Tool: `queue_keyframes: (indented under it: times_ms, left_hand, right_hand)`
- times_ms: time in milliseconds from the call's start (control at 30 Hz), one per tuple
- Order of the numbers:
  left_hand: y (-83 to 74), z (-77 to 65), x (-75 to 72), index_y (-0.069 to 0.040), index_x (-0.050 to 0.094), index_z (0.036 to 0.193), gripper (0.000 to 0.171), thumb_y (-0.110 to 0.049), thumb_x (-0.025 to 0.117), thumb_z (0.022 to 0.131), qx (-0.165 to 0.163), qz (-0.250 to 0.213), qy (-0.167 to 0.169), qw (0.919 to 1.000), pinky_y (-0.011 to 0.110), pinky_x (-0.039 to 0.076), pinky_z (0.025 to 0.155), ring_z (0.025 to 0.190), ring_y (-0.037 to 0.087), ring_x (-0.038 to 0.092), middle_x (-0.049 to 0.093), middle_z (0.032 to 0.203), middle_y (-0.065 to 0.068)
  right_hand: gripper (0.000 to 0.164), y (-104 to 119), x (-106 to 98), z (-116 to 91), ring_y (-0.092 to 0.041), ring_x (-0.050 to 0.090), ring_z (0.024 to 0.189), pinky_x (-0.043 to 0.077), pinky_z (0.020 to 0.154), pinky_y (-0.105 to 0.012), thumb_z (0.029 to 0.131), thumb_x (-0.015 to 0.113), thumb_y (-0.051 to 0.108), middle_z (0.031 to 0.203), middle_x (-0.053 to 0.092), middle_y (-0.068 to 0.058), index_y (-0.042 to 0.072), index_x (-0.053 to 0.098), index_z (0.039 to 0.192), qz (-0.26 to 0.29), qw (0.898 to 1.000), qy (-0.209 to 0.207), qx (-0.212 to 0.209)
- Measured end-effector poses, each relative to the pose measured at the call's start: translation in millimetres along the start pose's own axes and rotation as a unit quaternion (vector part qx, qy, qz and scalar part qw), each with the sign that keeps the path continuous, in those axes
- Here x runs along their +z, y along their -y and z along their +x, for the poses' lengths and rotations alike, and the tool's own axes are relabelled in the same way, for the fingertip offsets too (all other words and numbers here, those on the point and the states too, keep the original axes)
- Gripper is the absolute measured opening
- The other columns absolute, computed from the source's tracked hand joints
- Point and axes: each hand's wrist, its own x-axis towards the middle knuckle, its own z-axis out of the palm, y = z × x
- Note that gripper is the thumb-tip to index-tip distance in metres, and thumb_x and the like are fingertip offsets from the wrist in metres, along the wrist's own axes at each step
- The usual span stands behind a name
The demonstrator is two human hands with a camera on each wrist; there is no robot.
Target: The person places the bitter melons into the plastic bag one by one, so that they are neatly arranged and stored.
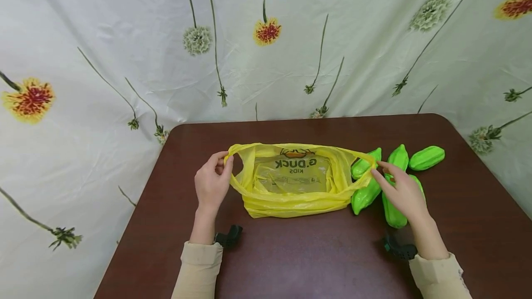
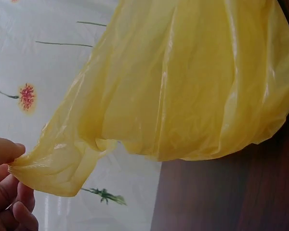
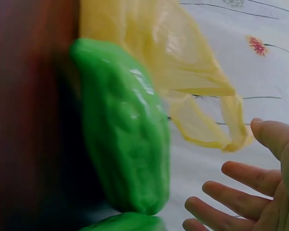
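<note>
A yellow plastic bag (image 1: 291, 204) printed "G.DUCK KIDS" lies on the table with its mouth spread wide. My left hand (image 1: 211, 181) pinches its left handle between thumb and fingers; in the left wrist view the handle (image 2: 53, 173) stretches out to the fingertips. At the right handle (image 3: 236, 125) is my right hand (image 3: 260, 192), its fingers spread and its thumb tip close beside the plastic. Whether the thumb touches it, I cannot tell. Several bright green, ridged, fruit-shaped pieces (image 1: 426, 158) lie right of the bag, some partly under the right hand.
The dark reddish-brown table (image 1: 307, 257) has rounded far corners. Behind it hangs a pale cloth (image 1: 166, 13) with a flower print. A black wrist device (image 1: 228, 236) sits at the left wrist, and another (image 1: 400, 248) at the right.
</note>
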Motion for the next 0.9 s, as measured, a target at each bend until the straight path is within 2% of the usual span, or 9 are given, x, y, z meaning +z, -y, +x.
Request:
queue_keyframes:
  times_ms: [200,300,433,600,667,767,900]
  left_hand:
    - [3.2,-0.1,3.3,-0.001,0.070,0.098,0.019,-0.016,0.067,0.087,-0.050,-0.089,-0.008,0.9948,0.018,0.039,0.052,0.056,0.013,0.051,0.063,0.069,0.008]
    - [5.8,0.0,4.8,0.000,0.070,0.100,0.019,-0.014,0.067,0.087,-0.086,-0.144,-0.007,0.9859,0.014,0.040,0.055,0.058,0.010,0.052,0.066,0.072,0.011]
    - [7.0,0.6,5.4,0.003,0.068,0.102,0.021,-0.012,0.067,0.087,-0.129,-0.195,-0.001,0.9723,0.014,0.039,0.054,0.059,0.008,0.053,0.067,0.075,0.018]
    - [-9.1,3.3,-2.7,0.011,0.065,0.102,0.022,-0.003,0.066,0.087,-0.163,-0.240,0.003,0.9571,0.015,0.035,0.051,0.059,0.009,0.053,0.064,0.076,0.025]
    - [-15.5,4.2,-6.0,0.013,0.064,0.103,0.022,-0.002,0.065,0.087,-0.175,-0.256,0.005,0.9509,0.015,0.035,0.051,0.059,0.008,0.053,0.064,0.074,0.020]
    - [-14.9,4.6,-5.8,0.014,0.063,0.104,0.024,-0.002,0.064,0.087,-0.195,-0.279,0.009,0.9402,0.015,0.036,0.052,0.061,0.007,0.055,0.065,0.071,0.005]
    - [0.1,3.4,1.7,0.011,0.064,0.106,0.026,-0.006,0.066,0.087,-0.222,-0.312,0.011,0.9236,0.016,0.037,0.052,0.065,0.010,0.057,0.063,0.070,-0.006]
  right_hand:
    - [0.063,-6,5,-8,-0.045,0.048,0.113,0.039,0.087,-0.056,0.097,0.044,0.046,0.129,0.048,-0.029,-0.002,0.043,0.136,0.017,1.000,0.006,0.020]
    - [0.061,-8,4,-10,-0.046,0.047,0.112,0.039,0.085,-0.058,0.097,0.045,0.045,0.129,0.048,-0.030,-0.002,0.045,0.135,0.026,0.999,-0.011,0.030]
    - [0.057,-12,1,-14,-0.047,0.047,0.110,0.038,0.082,-0.058,0.094,0.052,0.043,0.127,0.049,-0.030,0.000,0.049,0.133,0.025,0.998,-0.047,0.047]
    - [0.057,-20,-3,-22,-0.048,0.043,0.114,0.035,0.085,-0.059,0.091,0.059,0.038,0.129,0.046,-0.031,0.000,0.049,0.132,0.020,0.994,-0.078,0.078]
    - [0.058,-24,-4,-25,-0.047,0.041,0.115,0.033,0.087,-0.059,0.091,0.060,0.037,0.129,0.045,-0.031,-0.001,0.048,0.132,0.017,0.992,-0.087,0.095]
    - [0.058,-29,-4,-30,-0.047,0.040,0.117,0.032,0.090,-0.059,0.090,0.062,0.034,0.130,0.044,-0.031,-0.003,0.047,0.132,0.017,0.988,-0.101,0.120]
    - [0.056,-36,-4,-34,-0.047,0.038,0.119,0.030,0.094,-0.058,0.088,0.065,0.026,0.131,0.044,-0.029,-0.003,0.047,0.132,0.033,0.981,-0.129,0.144]
